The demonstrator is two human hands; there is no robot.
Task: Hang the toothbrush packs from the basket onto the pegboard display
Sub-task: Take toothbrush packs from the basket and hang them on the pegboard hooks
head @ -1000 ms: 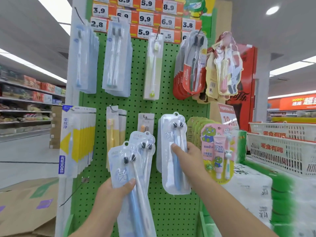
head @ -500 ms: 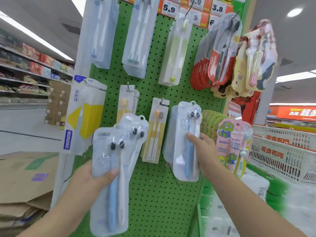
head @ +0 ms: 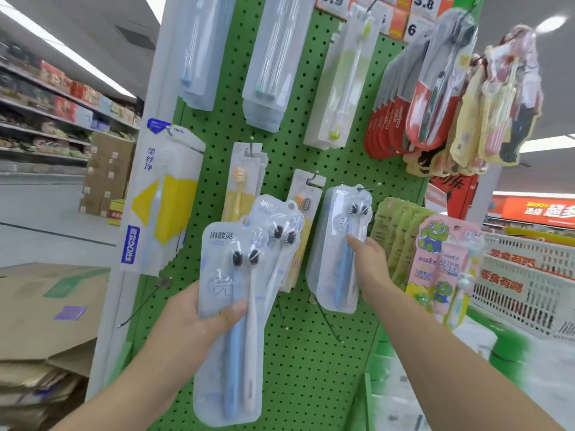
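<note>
A green pegboard [head: 311, 353] fills the middle of the view, hung with many toothbrush packs. My left hand [head: 202, 318] grips two clear packs [head: 236, 306], each with a blue and a white toothbrush, fanned in front of the board. My right hand [head: 368, 269] holds the right edge of a matching pack [head: 339, 250] whose top hole sits at a metal peg [head: 370, 186] on the board. More packs of that kind hang behind it. The basket is out of view.
Two bare metal pegs [head: 329, 325] stick out below the hanging pack. Green and pink kids' packs [head: 441, 269] hang to the right. White crates [head: 529, 275] stand at far right. Flattened cardboard boxes [head: 46, 321] lie at left beside an aisle of shelves.
The view has tilted down and moved closer to the board. My right hand has slid the pack up onto the peg. My left hand has lifted its two packs higher.
</note>
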